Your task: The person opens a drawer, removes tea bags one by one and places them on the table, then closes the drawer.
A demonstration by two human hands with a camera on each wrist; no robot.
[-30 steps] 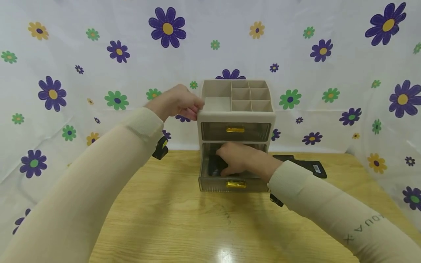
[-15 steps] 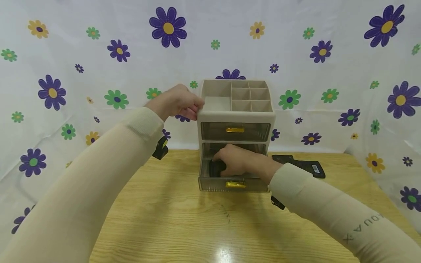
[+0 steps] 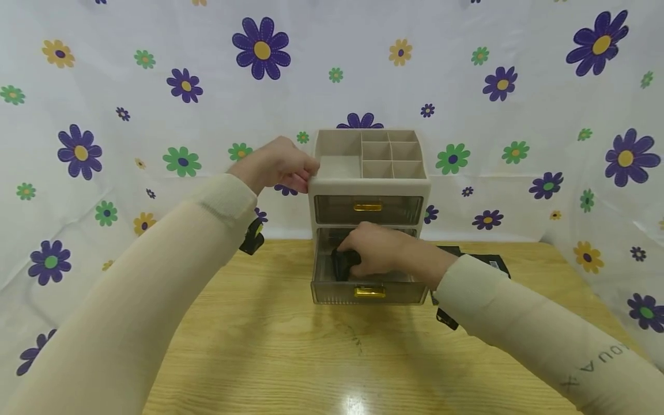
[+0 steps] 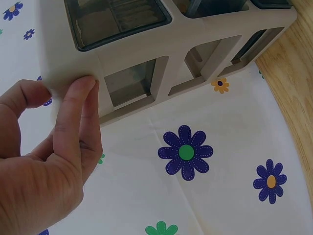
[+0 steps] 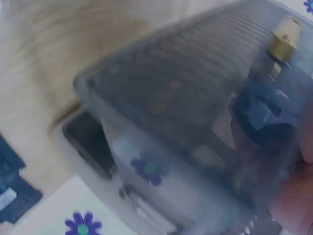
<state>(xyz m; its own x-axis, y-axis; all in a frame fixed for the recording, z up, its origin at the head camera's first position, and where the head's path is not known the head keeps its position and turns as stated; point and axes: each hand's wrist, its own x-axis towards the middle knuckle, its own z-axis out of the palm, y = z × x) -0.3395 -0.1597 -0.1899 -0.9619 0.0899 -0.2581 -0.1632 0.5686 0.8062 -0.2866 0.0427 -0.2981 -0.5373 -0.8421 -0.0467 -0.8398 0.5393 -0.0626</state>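
A beige desktop drawer organizer stands on the table, its lower smoky clear drawer pulled out. My left hand grips the organizer's top left corner, thumb and fingers on either side of it in the left wrist view. Down inside the open drawer, my right hand holds a small black object with a curved outline; its kind cannot be told. Through the drawer wall the right wrist view shows the dark object blurred, beside the fingers. The upper drawer, with a gold handle, is closed.
Divided compartments open along the organizer's top. Black flat packages, one with a white label, lie on the wooden table to the right. A flower-print cloth hangs close behind.
My right hand has risen a little within the drawer and the black object has tilted up in its grasp. The left hand keeps its hold; the head view has shifted slightly.
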